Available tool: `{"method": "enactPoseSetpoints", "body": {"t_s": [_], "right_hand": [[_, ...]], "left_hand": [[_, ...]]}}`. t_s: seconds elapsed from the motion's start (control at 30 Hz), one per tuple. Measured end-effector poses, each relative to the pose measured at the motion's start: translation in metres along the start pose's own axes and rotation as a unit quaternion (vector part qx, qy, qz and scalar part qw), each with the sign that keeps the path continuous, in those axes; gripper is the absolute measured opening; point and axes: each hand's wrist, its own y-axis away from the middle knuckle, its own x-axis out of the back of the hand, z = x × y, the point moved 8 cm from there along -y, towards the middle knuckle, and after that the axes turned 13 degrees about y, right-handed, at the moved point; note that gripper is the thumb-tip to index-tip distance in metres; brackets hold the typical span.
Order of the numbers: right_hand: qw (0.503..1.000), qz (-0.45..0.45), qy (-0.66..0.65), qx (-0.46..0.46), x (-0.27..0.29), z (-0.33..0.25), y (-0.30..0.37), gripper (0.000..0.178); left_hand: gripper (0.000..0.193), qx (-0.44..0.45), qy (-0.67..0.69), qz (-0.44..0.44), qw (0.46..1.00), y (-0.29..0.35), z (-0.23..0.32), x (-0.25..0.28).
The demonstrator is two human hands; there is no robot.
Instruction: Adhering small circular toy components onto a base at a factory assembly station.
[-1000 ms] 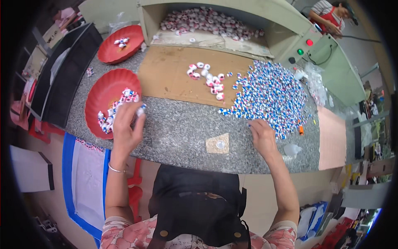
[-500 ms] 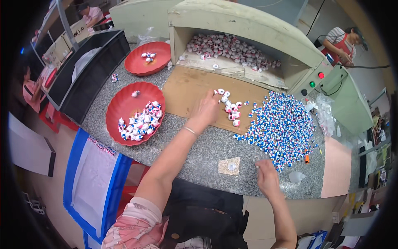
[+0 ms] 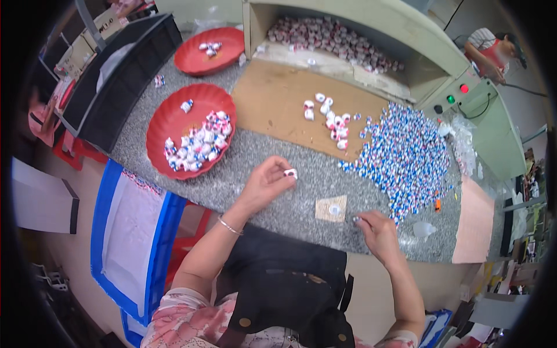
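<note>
My left hand [image 3: 266,184] is over the near part of the grey speckled counter, finger and thumb closed on a small white rounded piece [image 3: 291,173] with a dark spot. To its right, my right hand [image 3: 380,233] pinches a tiny blue-and-white piece [image 3: 356,219] beside a tan square pad [image 3: 331,209]. A wide heap of small blue, white and pink pieces [image 3: 406,156] spreads beyond my right hand. Several loose white rounded pieces [image 3: 337,123] lie on the brown cardboard sheet [image 3: 272,104] at mid-counter. A red scalloped bowl [image 3: 161,124] at left holds joined white-and-blue pieces.
A second red bowl [image 3: 185,61] stands behind the first. At the back, an open-fronted pale machine [image 3: 354,23] contains many white pieces. A black crate [image 3: 136,75] stands at left, a blue-rimmed bin [image 3: 104,232] below it. Another person [image 3: 490,52] is at far right.
My left hand has come back from the loose pieces on the cardboard, now holding one white rounded piece. My right hand stays near the heap. The whole view has shifted slightly.
</note>
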Motion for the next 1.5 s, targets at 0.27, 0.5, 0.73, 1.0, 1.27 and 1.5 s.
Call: {"method": "enactPoseSetpoints", "body": {"t_s": [0.27, 0.5, 0.73, 1.0, 1.27, 1.5], "right_hand": [[0.984, 0.034, 0.098, 0.147, -0.029, -0.049, -0.027, 0.011], [0.986, -0.015, 0.058, 0.157, -0.032, -0.049, -0.028, 0.008], [0.988, 0.036, 0.075, 0.130, -0.031, -0.049, -0.027, 0.006], [0.994, 0.048, 0.017, 0.096, -0.026, -0.036, -0.024, 0.010], [0.874, -0.039, -0.446, -0.188, -0.047, -0.008, -0.002, 0.011], [0.911, -0.023, -0.391, -0.128, -0.027, -0.022, 0.006, 0.010]], "left_hand": [[0.035, 0.144, 0.153, -0.023, 0.977, 0.067, -0.014, -0.022], [0.035, 0.082, 0.037, -0.093, 0.992, 0.065, -0.008, -0.038], [0.033, 0.134, 0.077, -0.063, 0.986, 0.062, -0.021, -0.043], [0.033, 0.039, -0.119, -0.059, 0.990, 0.044, -0.024, -0.056], [0.030, -0.151, -0.264, -0.091, 0.948, 0.044, -0.010, -0.084], [0.031, -0.006, -0.122, -0.152, 0.981, 0.041, -0.013, -0.092]]}}
